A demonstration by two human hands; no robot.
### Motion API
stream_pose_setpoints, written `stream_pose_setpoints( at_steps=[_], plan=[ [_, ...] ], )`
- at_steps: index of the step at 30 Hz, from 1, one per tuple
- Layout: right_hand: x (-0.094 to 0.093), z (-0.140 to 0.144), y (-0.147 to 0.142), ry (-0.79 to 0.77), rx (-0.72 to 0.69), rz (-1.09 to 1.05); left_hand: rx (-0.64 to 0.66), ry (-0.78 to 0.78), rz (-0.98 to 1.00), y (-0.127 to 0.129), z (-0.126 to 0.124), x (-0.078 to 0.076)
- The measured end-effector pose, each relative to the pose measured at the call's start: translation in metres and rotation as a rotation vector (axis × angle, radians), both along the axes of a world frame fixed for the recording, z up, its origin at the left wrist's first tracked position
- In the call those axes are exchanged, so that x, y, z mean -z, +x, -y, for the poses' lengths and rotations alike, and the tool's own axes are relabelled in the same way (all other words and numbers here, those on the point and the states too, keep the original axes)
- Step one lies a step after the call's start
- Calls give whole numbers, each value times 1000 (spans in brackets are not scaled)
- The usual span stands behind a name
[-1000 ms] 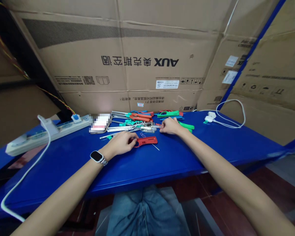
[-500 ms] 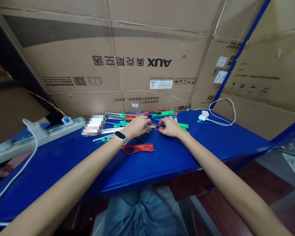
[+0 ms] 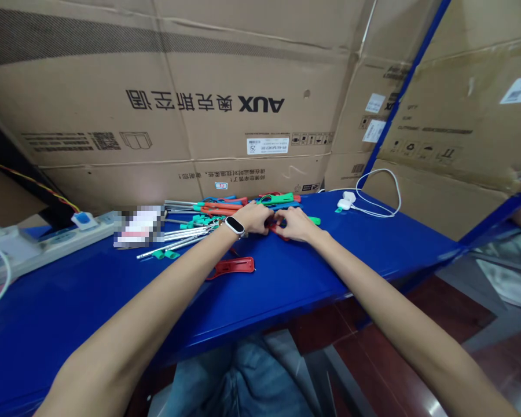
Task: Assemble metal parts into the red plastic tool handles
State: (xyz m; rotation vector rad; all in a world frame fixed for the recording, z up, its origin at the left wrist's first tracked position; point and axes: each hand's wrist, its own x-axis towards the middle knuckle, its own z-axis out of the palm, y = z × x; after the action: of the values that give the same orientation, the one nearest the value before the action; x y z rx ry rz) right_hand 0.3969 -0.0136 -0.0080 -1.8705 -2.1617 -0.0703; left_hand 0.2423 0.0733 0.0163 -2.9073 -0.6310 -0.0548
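Note:
My left hand (image 3: 257,218), with a watch band at its wrist, is closed, and its fingertips touch those of my right hand. What it pinches is hidden behind the fingers. My right hand (image 3: 297,223) is closed on a red lighter handle (image 3: 279,233), mostly covered by the fingers. Nearer me lies another red lighter handle (image 3: 238,266), a half shell with its inside up. Left of my hands are several silvery metal tubes (image 3: 186,233) and small green plastic pieces (image 3: 172,254). Behind them lie orange-red lighter handles (image 3: 221,207) and a green lighter handle (image 3: 282,198).
The blue table (image 3: 312,278) backs onto a large cardboard sheet (image 3: 191,139). At left stand a white power strip (image 3: 61,246) and a blurred flat item (image 3: 139,227). A white charger with cable (image 3: 346,200) lies at right.
My head view has shifted, so the scene sits further left. My two hands have come together; the metal tube that showed at my left fingertips is now hidden.

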Motion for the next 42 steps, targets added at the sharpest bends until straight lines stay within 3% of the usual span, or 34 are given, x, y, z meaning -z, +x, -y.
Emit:
stream_pose_setpoints(
  at_steps=[11,19,26,31,35,38,40,42],
  plan=[
    [-13,-1,-20,-120,245,106,88,10,27,4,-3,8],
    [-3,-5,-27,-171,461,-49,35,-67,154,0,-11,20],
    [8,-1,-26,-106,473,-115,-29,-149,214,-3,-12,24],
    [16,-1,-24,-4,396,-371,-39,-170,298,-9,-7,25],
    [20,-3,-21,106,188,-622,-30,-146,422,-18,-2,19],
    [18,1,-24,224,23,-755,-32,-132,647,-31,5,14],
    [14,8,-31,255,-79,-834,-89,-216,848,-43,11,12],
    [10,15,-44,225,-181,-902,-168,-435,998,-58,17,11]
  ],
)
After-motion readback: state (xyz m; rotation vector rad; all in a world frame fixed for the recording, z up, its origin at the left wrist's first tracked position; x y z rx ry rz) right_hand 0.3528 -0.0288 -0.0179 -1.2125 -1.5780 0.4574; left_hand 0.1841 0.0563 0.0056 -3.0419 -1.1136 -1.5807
